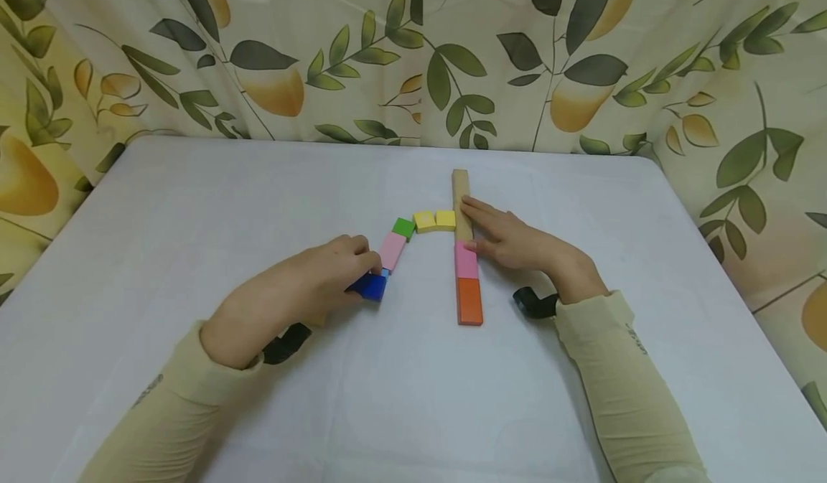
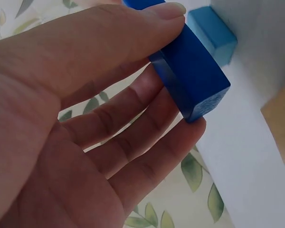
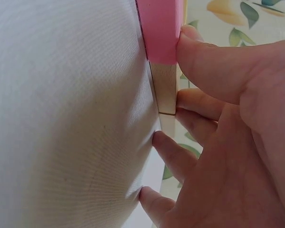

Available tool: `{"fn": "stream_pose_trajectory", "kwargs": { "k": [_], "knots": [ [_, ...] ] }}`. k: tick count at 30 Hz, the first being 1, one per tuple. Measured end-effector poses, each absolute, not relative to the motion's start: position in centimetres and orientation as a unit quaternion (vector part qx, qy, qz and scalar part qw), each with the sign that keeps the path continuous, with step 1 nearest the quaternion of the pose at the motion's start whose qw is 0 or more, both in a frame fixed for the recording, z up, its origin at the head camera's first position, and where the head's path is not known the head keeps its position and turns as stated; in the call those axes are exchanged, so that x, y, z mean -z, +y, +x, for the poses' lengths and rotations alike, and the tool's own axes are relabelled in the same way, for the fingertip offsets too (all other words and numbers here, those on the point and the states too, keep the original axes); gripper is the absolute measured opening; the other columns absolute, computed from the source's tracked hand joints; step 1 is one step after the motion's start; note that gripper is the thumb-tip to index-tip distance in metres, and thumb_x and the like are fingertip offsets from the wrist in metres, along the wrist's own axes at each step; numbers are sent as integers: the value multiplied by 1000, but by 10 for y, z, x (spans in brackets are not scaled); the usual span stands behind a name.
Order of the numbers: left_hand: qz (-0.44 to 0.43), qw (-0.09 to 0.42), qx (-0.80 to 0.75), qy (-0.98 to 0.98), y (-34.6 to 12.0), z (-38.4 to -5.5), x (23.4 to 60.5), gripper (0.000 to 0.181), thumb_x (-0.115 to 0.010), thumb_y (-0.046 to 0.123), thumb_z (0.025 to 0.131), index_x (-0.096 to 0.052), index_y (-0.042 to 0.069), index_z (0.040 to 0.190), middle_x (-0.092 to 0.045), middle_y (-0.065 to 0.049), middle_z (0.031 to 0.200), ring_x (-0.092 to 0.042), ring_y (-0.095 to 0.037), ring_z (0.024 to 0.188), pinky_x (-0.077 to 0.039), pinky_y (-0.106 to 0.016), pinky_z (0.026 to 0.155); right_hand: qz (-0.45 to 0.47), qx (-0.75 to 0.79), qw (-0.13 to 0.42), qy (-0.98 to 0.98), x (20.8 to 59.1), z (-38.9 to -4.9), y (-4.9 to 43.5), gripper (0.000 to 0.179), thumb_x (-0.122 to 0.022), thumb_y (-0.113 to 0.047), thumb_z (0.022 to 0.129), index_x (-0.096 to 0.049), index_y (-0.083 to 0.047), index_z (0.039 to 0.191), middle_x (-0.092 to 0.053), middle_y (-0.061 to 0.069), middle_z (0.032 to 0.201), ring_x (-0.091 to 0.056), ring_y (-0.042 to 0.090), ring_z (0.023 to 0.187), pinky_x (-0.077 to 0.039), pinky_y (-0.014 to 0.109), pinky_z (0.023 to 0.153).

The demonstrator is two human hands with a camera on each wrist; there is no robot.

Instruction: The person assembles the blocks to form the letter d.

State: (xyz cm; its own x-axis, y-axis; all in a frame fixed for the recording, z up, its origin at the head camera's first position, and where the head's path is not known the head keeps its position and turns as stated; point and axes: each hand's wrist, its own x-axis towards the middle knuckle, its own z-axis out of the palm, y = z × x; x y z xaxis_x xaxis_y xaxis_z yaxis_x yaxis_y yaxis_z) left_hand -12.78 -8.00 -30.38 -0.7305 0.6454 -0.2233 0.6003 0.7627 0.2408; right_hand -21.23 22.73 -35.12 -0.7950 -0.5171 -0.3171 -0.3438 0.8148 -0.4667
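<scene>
My left hand (image 1: 316, 275) pinches a dark blue block (image 2: 194, 66) between thumb and fingers. Beside it lies a light blue block (image 2: 213, 33), mostly hidden in the head view. From there a bent row runs up through a pale pink block (image 1: 392, 251), a green block (image 1: 404, 229) and two yellow blocks (image 1: 445, 219). These meet a straight column of natural wood (image 1: 461, 181), a pink block (image 1: 466, 262) and an orange block (image 1: 469, 301). My right hand (image 1: 520, 242) touches the column's right side, thumb at the pink block, fairly straight fingers along the wood.
A natural wood block (image 2: 280, 123) lies near my left hand, mostly hidden beneath it in the head view. The white-covered table (image 1: 388, 411) ends at a leaf-and-fruit patterned curtain (image 1: 362, 52). Black wrist mounts (image 1: 535, 303) hang under both wrists.
</scene>
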Motion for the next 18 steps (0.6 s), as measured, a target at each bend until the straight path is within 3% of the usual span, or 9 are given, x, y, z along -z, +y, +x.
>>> {"fn": "stream_pose_trajectory", "kwargs": {
  "k": [6,12,18],
  "knots": [
    [368,117,-61,920,-70,-125,309,35,-76,18,87,-62,11,118,-59,-8,114,-57,-21,107,-55,-32,89,-238,197,217,926,350,-212,229,72,-51,-29,103,-11,-8,159,-3,11,168,-5,37,154,-1,67,119],
    [362,145,-41,920,-55,-126,313,38,-78,20,86,-64,12,120,-60,-7,115,-57,-21,110,-54,-32,93,-236,199,219,926,352,-212,228,72,-51,-28,102,-12,-7,159,-3,11,168,-5,37,154,-1,66,119],
    [381,139,-42,913,-51,-126,317,37,-80,18,84,-66,11,118,-61,-6,109,-58,-21,104,-55,-31,91,-239,199,214,926,351,-212,228,71,-51,-26,102,-13,-6,159,-5,12,168,-7,37,154,-2,66,119]
  ]
}}
